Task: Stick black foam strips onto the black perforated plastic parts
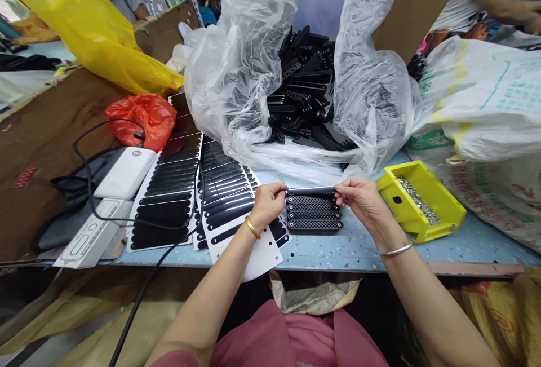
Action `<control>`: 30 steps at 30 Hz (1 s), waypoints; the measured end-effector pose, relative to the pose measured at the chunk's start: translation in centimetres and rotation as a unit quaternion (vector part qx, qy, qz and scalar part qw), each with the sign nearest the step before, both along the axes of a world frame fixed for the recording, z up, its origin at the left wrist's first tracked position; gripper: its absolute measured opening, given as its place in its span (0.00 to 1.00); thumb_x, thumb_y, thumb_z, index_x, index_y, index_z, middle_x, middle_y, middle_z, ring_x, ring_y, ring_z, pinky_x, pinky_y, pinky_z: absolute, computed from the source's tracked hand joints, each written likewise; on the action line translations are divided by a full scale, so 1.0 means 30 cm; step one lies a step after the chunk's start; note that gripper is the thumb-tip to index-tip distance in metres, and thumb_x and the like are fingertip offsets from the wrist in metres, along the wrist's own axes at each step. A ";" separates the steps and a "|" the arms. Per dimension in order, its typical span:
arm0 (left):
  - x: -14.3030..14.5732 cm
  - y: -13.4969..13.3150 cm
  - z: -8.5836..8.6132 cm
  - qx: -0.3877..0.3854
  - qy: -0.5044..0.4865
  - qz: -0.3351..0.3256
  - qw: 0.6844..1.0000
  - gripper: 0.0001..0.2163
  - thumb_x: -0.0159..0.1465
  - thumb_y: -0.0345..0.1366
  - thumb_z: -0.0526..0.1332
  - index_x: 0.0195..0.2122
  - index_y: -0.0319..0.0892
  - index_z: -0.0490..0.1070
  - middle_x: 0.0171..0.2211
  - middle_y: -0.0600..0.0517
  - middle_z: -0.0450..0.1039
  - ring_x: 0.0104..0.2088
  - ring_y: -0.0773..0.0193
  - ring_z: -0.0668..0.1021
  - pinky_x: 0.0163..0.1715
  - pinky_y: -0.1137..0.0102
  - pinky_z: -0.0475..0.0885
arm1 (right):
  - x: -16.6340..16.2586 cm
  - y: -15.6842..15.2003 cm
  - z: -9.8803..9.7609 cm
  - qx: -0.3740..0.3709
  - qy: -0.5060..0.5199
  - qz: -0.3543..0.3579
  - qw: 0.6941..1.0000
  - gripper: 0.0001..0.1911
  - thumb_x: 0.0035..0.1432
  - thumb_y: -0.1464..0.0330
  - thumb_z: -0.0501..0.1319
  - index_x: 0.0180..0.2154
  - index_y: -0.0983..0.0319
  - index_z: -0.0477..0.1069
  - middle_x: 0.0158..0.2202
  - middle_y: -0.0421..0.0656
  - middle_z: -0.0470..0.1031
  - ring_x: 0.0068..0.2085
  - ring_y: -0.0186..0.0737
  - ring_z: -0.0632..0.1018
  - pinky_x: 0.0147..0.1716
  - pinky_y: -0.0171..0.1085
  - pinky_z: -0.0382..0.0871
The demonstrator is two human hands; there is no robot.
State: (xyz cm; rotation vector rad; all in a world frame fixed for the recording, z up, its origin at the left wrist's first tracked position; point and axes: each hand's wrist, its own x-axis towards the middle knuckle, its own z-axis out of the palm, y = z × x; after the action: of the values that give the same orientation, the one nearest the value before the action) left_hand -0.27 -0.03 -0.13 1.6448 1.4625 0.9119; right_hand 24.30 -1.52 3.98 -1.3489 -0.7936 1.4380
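Note:
My left hand point(269, 204) and my right hand point(359, 200) pinch the two ends of a glossy black strip point(310, 191). It lies level, over or against the far end of a row of black plastic pieces point(315, 224) with a mesh pattern and a small round fitting at each end. Whether the strip touches the piece under it I cannot tell. By my left forearm are white sheets point(249, 251) bearing rows of similar black strips point(164, 209). Beyond my hands, an open clear plastic bag point(253, 74) holds a heap of black pieces point(302, 85), some with comb-like teeth.
A yellow bin point(422, 200) with small metal parts stands right, beside a white woven sack point(486, 102). Leftward lie a white power bank point(125, 172), a white box point(91, 231), a black cable point(143, 293) and a red bag point(141, 119). Another person's arm point(507, 3) shows far right.

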 end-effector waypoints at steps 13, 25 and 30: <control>0.018 0.002 0.028 -0.011 0.020 0.032 0.999 0.12 0.61 0.36 0.58 0.22 0.41 0.76 0.19 0.54 0.72 0.24 0.66 0.73 0.29 0.72 0.65 | 0.003 0.002 -0.014 -0.005 0.005 -0.008 1.000 0.16 0.32 0.64 0.78 0.19 0.64 0.75 0.17 0.44 0.75 0.16 0.34 0.74 0.14 0.30 0.64; 0.034 0.004 0.037 -0.015 0.080 0.040 0.996 0.08 0.60 0.34 0.60 0.26 0.42 0.78 0.22 0.54 0.76 0.26 0.64 0.75 0.30 0.71 0.64 | 0.002 0.001 -0.012 -0.006 0.010 -0.007 1.000 0.16 0.32 0.64 0.78 0.19 0.64 0.74 0.17 0.43 0.75 0.17 0.34 0.74 0.14 0.30 0.63; 0.034 0.003 0.030 0.006 0.078 0.036 0.996 0.08 0.59 0.32 0.60 0.25 0.43 0.77 0.21 0.54 0.75 0.25 0.64 0.74 0.29 0.71 0.64 | 0.002 -0.002 -0.010 -0.002 0.006 -0.002 1.000 0.16 0.33 0.65 0.78 0.19 0.64 0.74 0.18 0.43 0.76 0.17 0.34 0.74 0.14 0.30 0.64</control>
State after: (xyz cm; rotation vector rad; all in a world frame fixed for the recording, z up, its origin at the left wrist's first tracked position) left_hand 0.75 0.07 0.76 1.7136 1.6348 0.8487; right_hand 24.35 -1.57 3.67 -1.3421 -0.7799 1.4431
